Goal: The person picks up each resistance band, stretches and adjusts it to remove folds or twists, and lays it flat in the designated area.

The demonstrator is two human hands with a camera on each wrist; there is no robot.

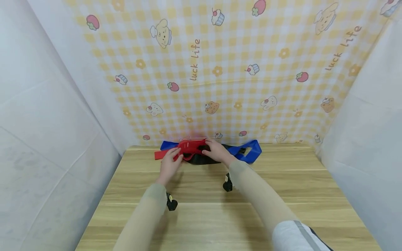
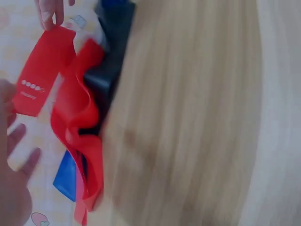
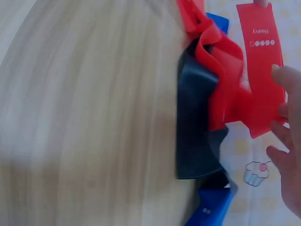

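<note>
A red resistance band (image 1: pixel 190 145), printed "Heavy" beside a row of dots, lies partly in loose folds with one stretch raised off the table. My left hand (image 1: pixel 170 164) pinches one end of the raised stretch. At the other end, the fingers of my right hand (image 1: pixel 218 151) pinch the same red band. Below and behind it runs a black resistance band (image 3: pixel 195 127), which is folded and partly covered by the red one. A blue resistance band (image 1: pixel 252 151) sticks out past the right hand and also shows at the left; its middle is hidden.
The bands lie along the back edge of a wooden table (image 1: pixel 201 226), against a yellow checked cloth (image 1: pixel 232 90) with cartoon prints. White sheets (image 1: pixel 47 122) hang on both sides. A small black camera (image 1: pixel 171 203) is strapped to each wrist.
</note>
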